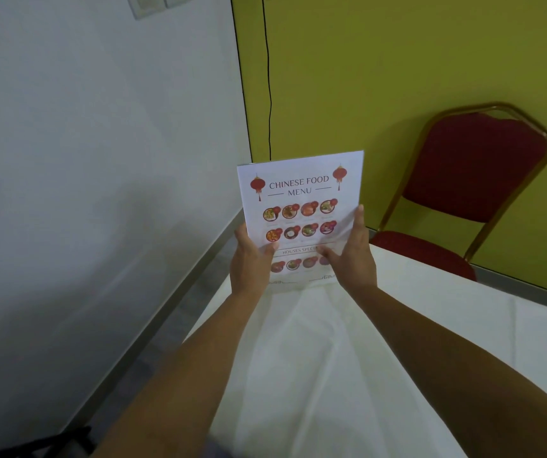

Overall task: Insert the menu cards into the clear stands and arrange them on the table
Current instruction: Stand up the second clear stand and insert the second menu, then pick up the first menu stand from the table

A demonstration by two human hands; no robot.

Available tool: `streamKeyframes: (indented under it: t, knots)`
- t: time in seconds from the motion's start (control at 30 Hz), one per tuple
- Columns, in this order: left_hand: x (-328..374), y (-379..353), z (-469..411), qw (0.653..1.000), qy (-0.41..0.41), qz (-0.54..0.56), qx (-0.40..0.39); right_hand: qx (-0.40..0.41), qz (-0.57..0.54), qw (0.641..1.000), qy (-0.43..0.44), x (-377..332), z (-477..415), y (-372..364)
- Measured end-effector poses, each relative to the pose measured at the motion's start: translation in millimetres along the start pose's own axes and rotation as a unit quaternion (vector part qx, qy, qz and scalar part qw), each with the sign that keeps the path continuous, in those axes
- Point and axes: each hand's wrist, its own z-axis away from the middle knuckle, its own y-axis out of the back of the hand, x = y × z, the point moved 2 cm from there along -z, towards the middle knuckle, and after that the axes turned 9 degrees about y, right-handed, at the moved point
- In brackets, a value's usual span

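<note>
A white menu card headed "Chinese Food Menu", with red lanterns and round dish photos, stands upright at the far end of the table. It appears to sit in a clear stand whose edges show faintly around it; its base is hidden behind my hands. My left hand grips the card's lower left edge, thumb on the front. My right hand holds the lower right edge, fingers up along the side.
The table is covered with a white cloth. A red padded chair with a gold frame stands behind the table at the right, against a yellow-green wall. A white wall and grey floor strip lie at the left.
</note>
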Motion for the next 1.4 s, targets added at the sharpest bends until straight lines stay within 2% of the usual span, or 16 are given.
streamKeyframes:
  t: [0.17, 0.33, 0.43, 0.57, 0.67, 0.73, 0.93, 1.2, 1.4]
  knots:
    - [1, 0, 2, 1.0, 0.003, -0.005, 0.003, -0.005, -0.005, 1.0, -0.01, -2, 1, 2]
    - [7, -10, 8, 0.998, 0.027, 0.062, 0.011, -0.012, 0.006, 1.0, -0.011, -3, 4, 6]
    - [8, -14, 9, 0.998, 0.02, 0.062, 0.019, -0.03, 0.014, 0.999, -0.007, -4, 8, 11]
    - [-4, -16, 21, 0.999, 0.021, 0.013, 0.025, -0.101, 0.067, 0.993, -0.003, 2, 21, 23]
    - [-18, -22, 40, 0.993, 0.056, -0.1, 0.021, -0.15, 0.127, 0.981, -0.011, 18, 42, 37]
    - [-23, -27, 62, 0.985, 0.062, -0.162, 0.004, -0.153, 0.141, 0.978, -0.021, 32, 63, 51]
    - [-22, -63, 135, 0.964, 0.04, -0.256, -0.068, -0.151, 0.151, 0.976, -0.05, 65, 139, 104]
    - [3, -140, 270, 0.944, -0.06, -0.282, -0.159, -0.11, 0.15, 0.974, -0.129, 122, 268, 201]
    - [23, -189, 358, 0.939, -0.112, -0.246, -0.212, -0.067, 0.137, 0.969, -0.192, 161, 354, 254]
